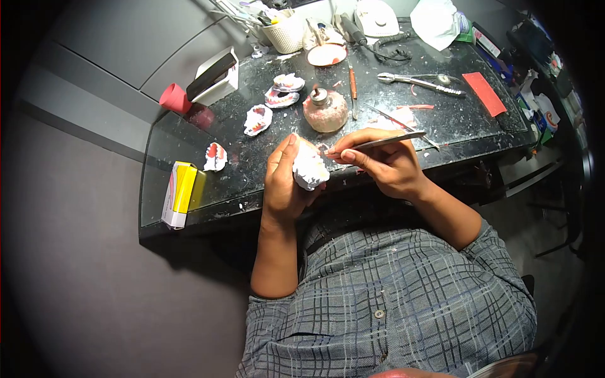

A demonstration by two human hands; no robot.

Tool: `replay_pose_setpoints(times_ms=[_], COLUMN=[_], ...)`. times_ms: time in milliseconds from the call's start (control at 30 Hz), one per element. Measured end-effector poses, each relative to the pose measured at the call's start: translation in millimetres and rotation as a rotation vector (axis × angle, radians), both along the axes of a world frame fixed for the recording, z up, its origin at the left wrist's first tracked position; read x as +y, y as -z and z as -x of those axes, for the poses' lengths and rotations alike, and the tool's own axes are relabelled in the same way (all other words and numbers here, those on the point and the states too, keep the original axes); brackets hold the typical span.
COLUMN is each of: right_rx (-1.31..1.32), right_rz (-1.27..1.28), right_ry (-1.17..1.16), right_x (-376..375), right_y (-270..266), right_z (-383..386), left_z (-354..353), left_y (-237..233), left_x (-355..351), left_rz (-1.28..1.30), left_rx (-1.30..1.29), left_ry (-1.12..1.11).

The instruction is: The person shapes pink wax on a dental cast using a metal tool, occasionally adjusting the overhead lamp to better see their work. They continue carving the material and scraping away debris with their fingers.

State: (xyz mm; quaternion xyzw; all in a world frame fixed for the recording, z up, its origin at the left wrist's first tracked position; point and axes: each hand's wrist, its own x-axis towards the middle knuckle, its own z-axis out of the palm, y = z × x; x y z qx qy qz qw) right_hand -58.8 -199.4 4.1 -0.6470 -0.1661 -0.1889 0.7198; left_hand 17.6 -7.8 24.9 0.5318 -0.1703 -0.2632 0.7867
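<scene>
My left hand (279,183) is wrapped round a white plaster dental cast (310,171), held up near the front edge of the table. Between the fingers and thumb of my right hand (394,170) is a slim metal wax carver (403,137). Its tip is right at the upper right side of the cast, and its flat end points to the right. Just beyond my hands stands a glass spirit lamp (325,114) spotted with pink wax. The palm side of my left hand is hidden.
Plaster models with pink wax (283,92) lie on the black table (239,179), left of the lamp. A yellow and white box (181,195) stands at the left edge. Farther back are a brown-handled tool (353,83), a tool cup (287,34) and a red wax sheet (484,94).
</scene>
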Motion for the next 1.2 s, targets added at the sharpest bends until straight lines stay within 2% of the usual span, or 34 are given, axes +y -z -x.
replay_pose_setpoints(times_ms=[167, 267, 433, 533, 600, 667, 867, 1200], right_rx=[0.089, 0.042, 0.020, 0.055, 0.085, 0.132, 0.232, 0.248], right_rz=[-0.032, 0.109, 0.053, 0.008, -0.026, -0.154, -0.249, -0.246], right_ry=[-0.092, -0.036, -0.040, -0.066, -0.087, -0.141, -0.207, -0.210], right_x=[-0.4, -2.5, 0.1, -0.1, 0.2, 2.1, -1.8, -0.3], right_y=[-3.6, -4.4, -1.8, 1.9, 1.9, -0.4, -0.7, -3.1], right_z=[2.5, 3.7, 2.3, 0.8, 1.4, 2.2, 1.7, 2.5], left_z=[-8.0, -5.0, -3.3, -4.1, -1.7, -2.2, 0.0, -0.3], left_y=[11.2, 11.6, 9.7, 10.8, 10.3, 8.9, 4.9, 5.2], left_x=[1.9, -0.7, -1.6, -1.2, -5.2, -4.6, -5.5, -5.2], left_rz=[0.025, 0.030, 0.019, 0.166, 0.050, 0.020, -0.032, -0.016], left_rx=[-0.080, -0.110, -0.121, 0.019, -0.189, -0.182, -0.166, -0.160], left_ry=[0.060, 0.032, 0.008, 0.101, 0.000, 0.021, 0.034, 0.042])
